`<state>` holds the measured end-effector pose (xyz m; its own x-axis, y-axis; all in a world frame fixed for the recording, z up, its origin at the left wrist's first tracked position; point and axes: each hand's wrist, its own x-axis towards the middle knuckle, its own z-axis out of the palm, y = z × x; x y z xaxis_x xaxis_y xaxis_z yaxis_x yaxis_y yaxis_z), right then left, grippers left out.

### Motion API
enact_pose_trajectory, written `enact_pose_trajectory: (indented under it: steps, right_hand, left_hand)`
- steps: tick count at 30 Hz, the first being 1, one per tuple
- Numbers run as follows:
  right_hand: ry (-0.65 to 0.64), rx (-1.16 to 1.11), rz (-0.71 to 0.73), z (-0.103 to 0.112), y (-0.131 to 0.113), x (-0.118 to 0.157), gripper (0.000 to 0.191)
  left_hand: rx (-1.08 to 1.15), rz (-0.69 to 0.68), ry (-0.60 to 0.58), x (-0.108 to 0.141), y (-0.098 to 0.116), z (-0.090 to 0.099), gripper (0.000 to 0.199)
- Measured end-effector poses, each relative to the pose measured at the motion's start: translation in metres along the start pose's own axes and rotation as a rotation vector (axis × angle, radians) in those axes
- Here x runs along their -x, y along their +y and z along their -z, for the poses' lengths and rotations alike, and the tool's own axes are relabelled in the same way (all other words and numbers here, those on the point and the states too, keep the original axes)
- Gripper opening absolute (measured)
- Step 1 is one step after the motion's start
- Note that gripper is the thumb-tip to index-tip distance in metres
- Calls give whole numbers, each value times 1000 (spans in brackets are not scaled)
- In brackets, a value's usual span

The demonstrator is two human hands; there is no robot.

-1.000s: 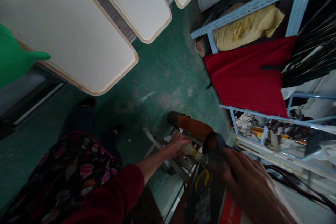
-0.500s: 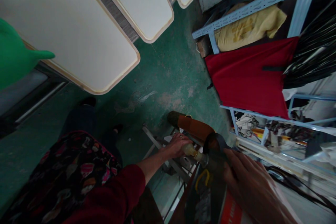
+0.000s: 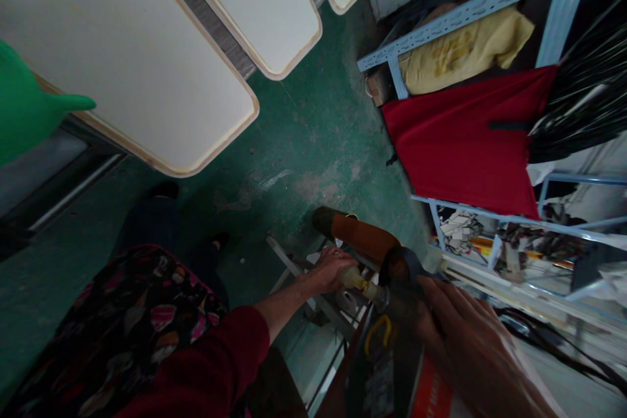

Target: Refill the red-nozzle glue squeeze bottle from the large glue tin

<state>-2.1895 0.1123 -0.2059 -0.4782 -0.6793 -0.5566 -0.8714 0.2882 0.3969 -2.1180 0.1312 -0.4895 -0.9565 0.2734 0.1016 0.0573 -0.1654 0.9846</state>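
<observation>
My left hand point(image 3: 329, 269), below the red sleeve, has its fingers wrapped round a small translucent yellowish bottle point(image 3: 353, 277). The bottle's narrow tip points at the neck point(image 3: 378, 296) of a large dark container point(image 3: 386, 353). This container has a yellow mark, an orange-red label panel and a black loop handle point(image 3: 399, 264). My right hand point(image 3: 465, 339) grips the container's upper side, its thumb partly hidden in shadow. Whether liquid passes between the two is too dark to tell. Behind them lies a long orange-brown cylindrical thing point(image 3: 365, 235).
White boards with rounded corners point(image 3: 147, 59) extend along the upper left, beside a green rounded object point(image 3: 29, 108). A blue metal rack point(image 3: 490, 19) at right bears a yellow sack point(image 3: 465, 49) and red cloth point(image 3: 470, 144). Grey metal legs point(image 3: 289, 258) stand on the green floor point(image 3: 304, 137).
Both hands, the small bottle and the large container keep nearly the same positions. The whole view has shifted very slightly.
</observation>
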Motion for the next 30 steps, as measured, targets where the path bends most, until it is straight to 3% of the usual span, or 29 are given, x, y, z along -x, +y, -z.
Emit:
enact_pose_trajectory:
  steps: [11,30]
  right_hand:
    - [8,7,-3,-3,3,4,29]
    - [-44,-11,-12,3,2,4,30]
  left_hand:
    - [-22,4,-11,0,8,9,51]
    - [1,12,6,0,7,6,46]
